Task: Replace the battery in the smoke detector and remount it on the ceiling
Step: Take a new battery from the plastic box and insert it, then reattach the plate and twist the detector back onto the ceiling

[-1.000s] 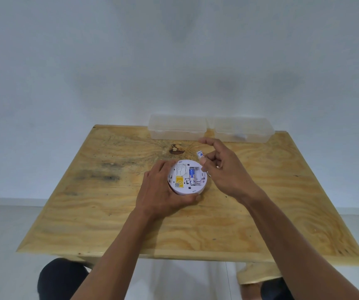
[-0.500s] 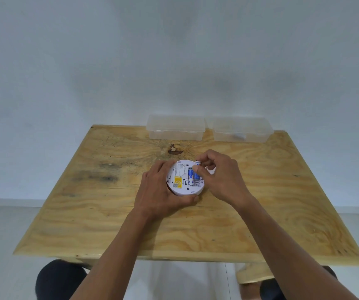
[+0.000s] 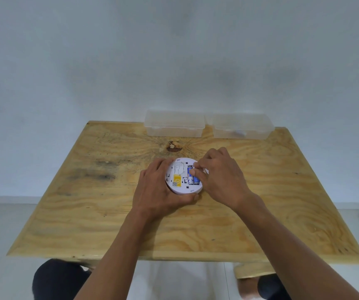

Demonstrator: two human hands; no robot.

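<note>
In the middle of the wooden counter (image 3: pixel 100 213) lies the white smoke detector (image 3: pixel 181 178), back side up, with a yellow label (image 3: pixel 177 180) on its left part and two blue batteries (image 3: pixel 192 177) side by side in the open compartment on its right. The left hand (image 3: pixel 159 191) wraps around the detector's left and near rim, fingers curled on the far edge and thumb pressed against the near edge, clamping it to the counter. The right hand (image 3: pixel 219 176) reaches in from the right, its fingertips (image 3: pixel 193 171) pinched together on the right-hand battery. At the far edge of the counter stand two clear plastic boxes (image 3: pixel 174 124), lids on, side by side against the white wall.
</note>
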